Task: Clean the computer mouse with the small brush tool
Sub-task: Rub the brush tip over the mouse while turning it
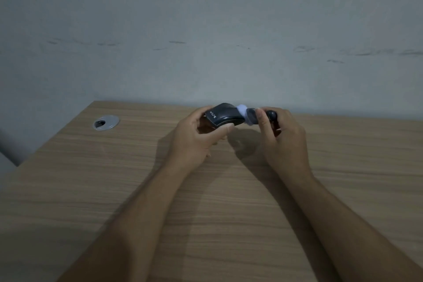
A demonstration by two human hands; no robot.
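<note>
A black computer mouse [223,115] with white lettering is held up off the wooden desk [114,178] near its far edge. My left hand [196,138] grips the mouse from below and the left side, thumb on its near edge. My right hand [282,135] is closed around a small dark brush tool [251,116]. The brush's pale bristle tuft touches the right end of the mouse. A round black knob at the tool's back end shows above my right fingers.
A silver round cable grommet [106,122] is set into the desk at the far left. A grey wall [206,30] rises right behind the desk's far edge. The desk's left edge runs diagonally at the left.
</note>
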